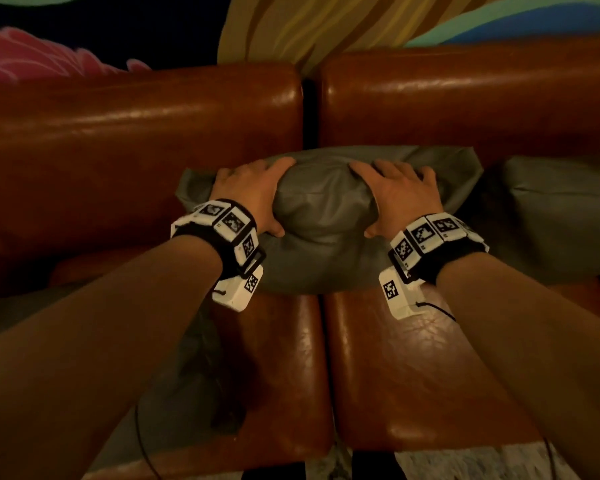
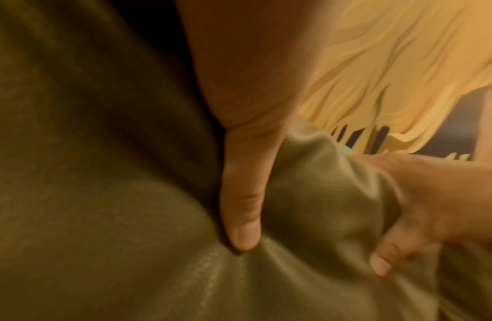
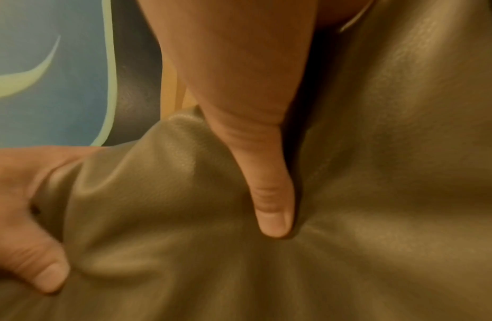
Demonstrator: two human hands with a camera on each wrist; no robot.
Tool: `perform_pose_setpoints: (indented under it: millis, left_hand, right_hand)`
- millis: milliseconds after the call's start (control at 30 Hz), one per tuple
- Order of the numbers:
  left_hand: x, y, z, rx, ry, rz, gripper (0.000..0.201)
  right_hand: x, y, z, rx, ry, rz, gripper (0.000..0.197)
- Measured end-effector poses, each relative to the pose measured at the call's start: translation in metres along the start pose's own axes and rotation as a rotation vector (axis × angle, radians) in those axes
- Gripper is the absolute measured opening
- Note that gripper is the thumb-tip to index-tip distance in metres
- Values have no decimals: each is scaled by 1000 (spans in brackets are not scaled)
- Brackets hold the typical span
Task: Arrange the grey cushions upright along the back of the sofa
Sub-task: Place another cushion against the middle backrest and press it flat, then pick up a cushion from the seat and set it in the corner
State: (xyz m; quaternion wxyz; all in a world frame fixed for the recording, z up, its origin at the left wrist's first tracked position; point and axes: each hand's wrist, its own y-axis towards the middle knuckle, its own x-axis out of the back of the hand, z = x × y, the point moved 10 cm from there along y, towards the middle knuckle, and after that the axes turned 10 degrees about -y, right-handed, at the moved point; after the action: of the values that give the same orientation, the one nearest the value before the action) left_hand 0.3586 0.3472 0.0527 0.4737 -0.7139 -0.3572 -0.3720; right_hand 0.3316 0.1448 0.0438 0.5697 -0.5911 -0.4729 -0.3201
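A grey leather-look cushion (image 1: 323, 202) stands against the sofa back (image 1: 136, 140), over the gap between the two back pads. My left hand (image 1: 264, 197) grips its top left, fingers over the upper edge and thumb dug into the front. My right hand (image 1: 392, 199) grips the top right in the same way. In the left wrist view my left thumb (image 2: 242, 206) dents the cushion (image 2: 102, 195); in the right wrist view my right thumb (image 3: 269, 195) presses a fold into the cushion (image 3: 376, 173). A second grey cushion (image 1: 561, 209) leans on the back at the right.
The brown leather seat pads (image 1: 413, 368) lie below the cushion. Another grey cushion (image 1: 174, 403) lies low at the left of the seat, partly behind my left forearm. A painted wall (image 1: 326, 22) rises behind the sofa.
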Motion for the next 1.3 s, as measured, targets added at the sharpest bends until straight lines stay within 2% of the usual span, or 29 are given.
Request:
perform_pose_setpoints:
  millis: [67,100,167,233,300,367,400,433,467,533,567,600,633,700,733,766,800,900,1000,1066,1166,1266,1300]
  left_hand:
    - [5,-25,-9,-37,-2,-45,122]
    - [7,-45,-17,-69,-40,-81,118]
    - [3,-92,-35,-176,-206,-162,98]
    - [-25,-133,-40,-174,-406,-154,74]
    - [-74,-155,-24,68,-637,-17,66]
    - [-128,-165,-7,488,-1096,142,69]
    - [-149,-166,-3,686,-1364,170,70]
    - [-160,-160,-3,808,-1590,144,72]
    - [-164,-148,-1,851,-1747,69,77]
    - [-158,-121,4,825,-1937,-85,90]
    - [-154,-109,1,801,-2013,-142,96]
    - [-150,-98,-2,781,-2076,-190,104]
    - [-146,-88,-5,762,-2125,-238,112]
    - [-144,-75,-4,763,-2173,-318,129]
    - [-145,-72,-2,778,-2173,-335,139]
    - [-146,-71,1,795,-2170,-341,145]
    - [-148,-72,4,815,-2162,-333,147]
    - [-148,-79,10,835,-2079,-247,121]
    - [-145,-95,11,804,-2012,-133,95]
    - [-143,-111,19,778,-1929,-98,78]
    - [-140,-141,43,718,-1759,-33,66]
    - [-129,-173,87,599,-1483,75,42]
    - [-124,-186,111,582,-1423,73,32]
  right_hand:
    - [-2,-5,-1,-1,14,15,121]
    - [-2,-8,-1,5,22,24,121]
    - [-2,-13,-1,20,34,47,123]
    - [0,-18,1,31,55,65,123]
    - [1,-25,3,47,69,63,120]
    - [6,-37,4,55,106,1,109]
    - [11,-47,4,66,132,-45,101]
    - [14,-59,5,89,180,-107,90]
    - [17,-74,6,140,251,-204,74]
    - [25,-115,5,222,393,-472,31]
    - [15,-129,-2,171,449,-499,28]
    - [-7,-132,-11,70,539,-402,39]
    - [-45,-128,-21,-77,678,-193,46]
    - [-130,-121,-31,-403,1080,217,49]
    - [-161,-116,-27,-552,1315,366,72]
    - [-181,-102,-22,-626,1502,419,102]
    - [-200,-83,-22,-676,1606,416,118]
    - [-205,-51,-14,-716,1811,364,120]
    - [-194,-64,-8,-789,1868,333,111]
    - [-175,-84,7,-835,1883,387,104]
    - [-172,-99,19,-879,1959,336,100]
    - [-176,-113,50,-842,1971,342,119]
    - [-175,-124,65,-863,1929,349,117]
